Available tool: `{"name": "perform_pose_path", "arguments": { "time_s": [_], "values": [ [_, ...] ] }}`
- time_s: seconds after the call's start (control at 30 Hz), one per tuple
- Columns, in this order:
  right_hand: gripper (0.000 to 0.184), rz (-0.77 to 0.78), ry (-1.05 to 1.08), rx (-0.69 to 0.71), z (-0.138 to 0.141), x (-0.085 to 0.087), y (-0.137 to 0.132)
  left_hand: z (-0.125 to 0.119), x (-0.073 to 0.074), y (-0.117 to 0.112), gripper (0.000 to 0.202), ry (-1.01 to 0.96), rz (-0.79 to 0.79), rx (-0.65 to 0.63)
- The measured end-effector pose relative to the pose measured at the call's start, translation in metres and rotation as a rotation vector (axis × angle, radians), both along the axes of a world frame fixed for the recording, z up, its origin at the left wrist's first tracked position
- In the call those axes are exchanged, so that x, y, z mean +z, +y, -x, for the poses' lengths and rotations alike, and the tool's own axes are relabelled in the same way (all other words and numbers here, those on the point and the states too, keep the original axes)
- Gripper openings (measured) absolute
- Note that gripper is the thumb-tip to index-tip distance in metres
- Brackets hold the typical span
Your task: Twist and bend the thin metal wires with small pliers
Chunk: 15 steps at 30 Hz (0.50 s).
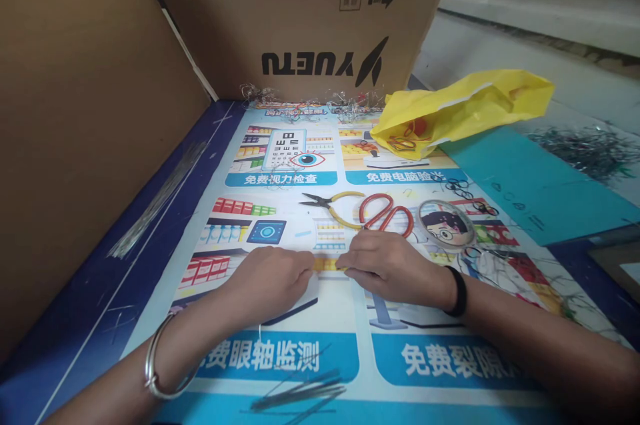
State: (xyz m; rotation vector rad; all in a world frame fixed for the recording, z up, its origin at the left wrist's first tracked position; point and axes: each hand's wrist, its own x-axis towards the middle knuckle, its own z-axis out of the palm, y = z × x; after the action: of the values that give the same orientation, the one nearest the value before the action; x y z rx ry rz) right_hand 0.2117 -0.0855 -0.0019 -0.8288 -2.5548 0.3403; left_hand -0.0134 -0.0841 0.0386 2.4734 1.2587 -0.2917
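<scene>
My left hand (277, 281) and my right hand (377, 261) rest close together over the printed mat (340, 305). The fingers of both are pinched closed, facing each other across a short gap. Whatever they hold is too small or hidden to make out. A yellow patch shows between the fingertips; I cannot tell if it is print or an object. Below my left hand a thin pale strand hangs down. Just beyond the hands lie pliers with yellow handles (341, 194) and red-handled scissors (361, 215), blades hidden by my right hand.
A round clear dish (471, 238) sits right of the scissors, near small dark rings (457, 186). Farther back is a yellow bag (465, 105). Cut wires lie in front (300, 391) and at left (160, 198). Cardboard walls (310, 5) enclose the back and left.
</scene>
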Motion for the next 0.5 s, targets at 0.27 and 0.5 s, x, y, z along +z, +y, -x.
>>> {"name": "perform_pose_path", "arguments": {
  "time_s": [0.27,0.5],
  "values": [
    [0.020,-0.003,-0.008,-0.005,0.000,0.000,0.001,-0.002,0.001,-0.001,0.034,0.007,0.008,0.012],
    [0.020,0.002,-0.008,-0.003,0.000,0.000,0.000,0.015,0.011,0.003,0.034,-0.034,0.036,0.049]
  ]
}}
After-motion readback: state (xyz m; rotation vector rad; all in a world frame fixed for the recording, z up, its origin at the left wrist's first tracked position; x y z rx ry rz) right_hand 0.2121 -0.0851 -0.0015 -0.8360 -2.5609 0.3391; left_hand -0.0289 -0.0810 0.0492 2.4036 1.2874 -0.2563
